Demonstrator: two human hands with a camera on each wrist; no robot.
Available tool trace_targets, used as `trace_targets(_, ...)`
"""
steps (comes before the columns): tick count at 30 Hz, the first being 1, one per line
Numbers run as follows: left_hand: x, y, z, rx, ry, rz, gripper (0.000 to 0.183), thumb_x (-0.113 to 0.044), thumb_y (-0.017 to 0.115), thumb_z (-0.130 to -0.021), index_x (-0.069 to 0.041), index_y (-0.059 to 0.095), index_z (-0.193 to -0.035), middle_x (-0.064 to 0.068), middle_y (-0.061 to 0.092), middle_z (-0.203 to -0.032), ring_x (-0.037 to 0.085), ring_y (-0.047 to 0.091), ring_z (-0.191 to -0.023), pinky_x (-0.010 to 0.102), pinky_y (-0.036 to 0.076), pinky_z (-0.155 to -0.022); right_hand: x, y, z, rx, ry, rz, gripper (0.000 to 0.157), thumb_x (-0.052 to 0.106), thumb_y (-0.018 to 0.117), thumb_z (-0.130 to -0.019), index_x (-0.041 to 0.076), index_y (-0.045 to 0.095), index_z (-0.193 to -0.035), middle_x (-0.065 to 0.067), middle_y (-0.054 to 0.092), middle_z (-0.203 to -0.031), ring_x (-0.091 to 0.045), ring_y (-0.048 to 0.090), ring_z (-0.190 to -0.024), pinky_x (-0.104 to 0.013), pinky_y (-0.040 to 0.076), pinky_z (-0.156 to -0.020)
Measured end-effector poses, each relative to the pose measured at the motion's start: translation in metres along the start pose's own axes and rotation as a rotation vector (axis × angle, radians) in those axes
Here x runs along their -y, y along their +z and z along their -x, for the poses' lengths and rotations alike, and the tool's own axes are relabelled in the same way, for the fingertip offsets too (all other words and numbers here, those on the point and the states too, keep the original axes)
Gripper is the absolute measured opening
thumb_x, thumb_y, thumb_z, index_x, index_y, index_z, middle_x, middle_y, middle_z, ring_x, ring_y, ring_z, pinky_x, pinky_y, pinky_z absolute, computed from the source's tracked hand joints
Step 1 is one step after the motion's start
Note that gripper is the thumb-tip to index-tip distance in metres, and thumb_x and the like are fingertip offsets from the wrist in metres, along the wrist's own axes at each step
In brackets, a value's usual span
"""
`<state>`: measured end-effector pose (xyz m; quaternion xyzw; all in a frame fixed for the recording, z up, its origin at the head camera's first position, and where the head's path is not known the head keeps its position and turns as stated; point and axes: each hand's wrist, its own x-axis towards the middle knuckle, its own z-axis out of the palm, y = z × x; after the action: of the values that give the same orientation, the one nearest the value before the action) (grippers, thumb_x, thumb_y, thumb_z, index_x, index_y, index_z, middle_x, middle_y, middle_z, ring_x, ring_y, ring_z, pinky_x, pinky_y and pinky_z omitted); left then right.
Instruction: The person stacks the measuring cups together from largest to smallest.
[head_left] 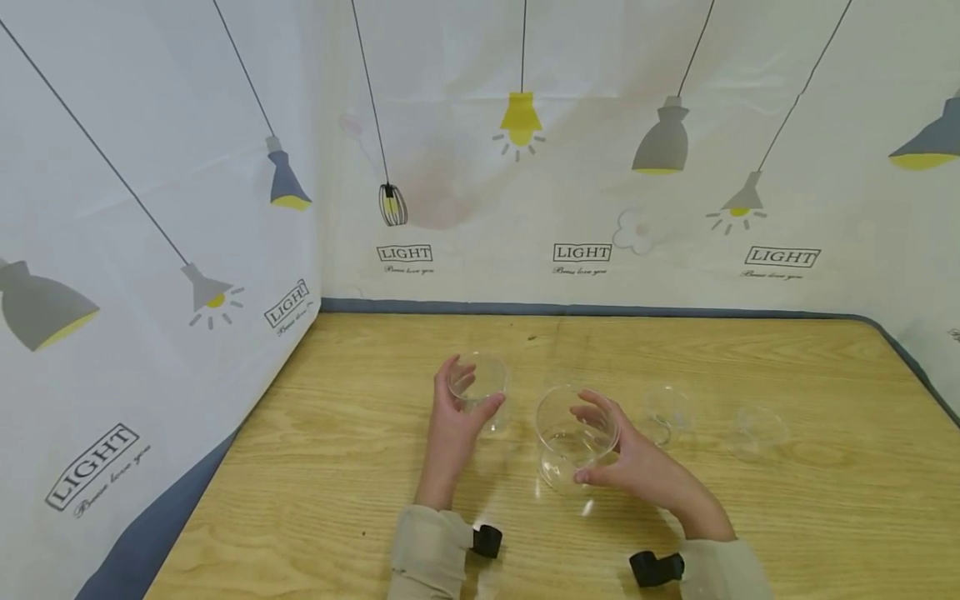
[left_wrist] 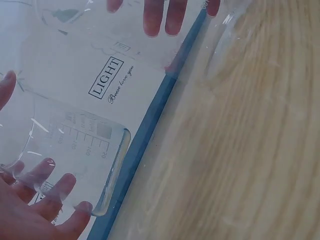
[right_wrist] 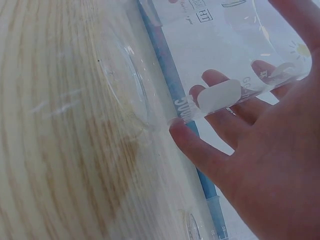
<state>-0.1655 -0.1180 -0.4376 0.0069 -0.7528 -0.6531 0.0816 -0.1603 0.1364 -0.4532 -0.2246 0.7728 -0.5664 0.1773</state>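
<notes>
Nearest the person, two beige cloth sleeves (head_left: pixel 430 546) end at the wrists, each with a small black block (head_left: pixel 487 542) beside it. Just past them, the right hand (head_left: pixel 637 467) has its fingers and thumb curled round a round, clear glass beaker (head_left: pixel 555 450) with white print on its side. Farther off, to the left, the left hand (head_left: pixel 453 425) grips a smaller-looking clear glass cup with number lines (head_left: pixel 486 396), fingers and thumb round its side. Both glasses are apart, above a yellow-brown wooden worktop (head_left: pixel 315 467); I cannot tell if they touch it. Right of the right hand, a clear round glass jar (head_left: pixel 667 412) and a faint see-through glass pot (head_left: pixel 759 433) sit on the worktop. Behind everything hangs a white sheet with lamp pictures (head_left: pixel 465 75), edged in blue-gray.
</notes>
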Motion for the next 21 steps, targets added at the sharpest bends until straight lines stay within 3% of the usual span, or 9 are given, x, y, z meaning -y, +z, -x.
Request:
trace_targets(6,-0.016,0.000,0.005,-0.002,0.027,-0.004,0.079,-0.033,0.071,-0.075,-0.024,0.023,-0.137,0.001,0.039,-0.134,0.022,0.036,-0.123,0.044,0.024,-0.101,-0.001,0.000,0.000,-0.002,-0.004,-0.003,0.091,0.017,0.073,-0.074,0.036,0.012,-0.139,-0.005,0.027,-0.142,-0.030,0.021,-0.130,-0.063,0.021,-0.093)
trace_targets(13,-0.002,0.001,-0.002,0.004,0.072,-0.039,0.080,-0.040,0.072,-0.072,-0.033,0.024,-0.136,-0.003,0.041,-0.132,0.017,0.038,-0.121,0.046,0.026,-0.099,-0.001,0.001,0.000,-0.012,-0.012,0.016,0.092,0.017,0.074,-0.073,0.036,0.013,-0.139,-0.007,0.028,-0.141,-0.031,0.022,-0.130,-0.062,0.023,-0.093)
trace_targets(21,-0.007,0.003,0.000,0.010,0.087,-0.050,0.082,-0.044,0.073,-0.068,-0.036,0.025,-0.135,-0.004,0.043,-0.131,0.020,0.039,-0.121,0.046,0.025,-0.100,-0.001,0.000,0.000,-0.014,-0.014,0.019,0.092,0.017,0.074,-0.073,0.035,0.013,-0.139,-0.007,0.028,-0.141,-0.031,0.022,-0.130,-0.061,0.024,-0.093)
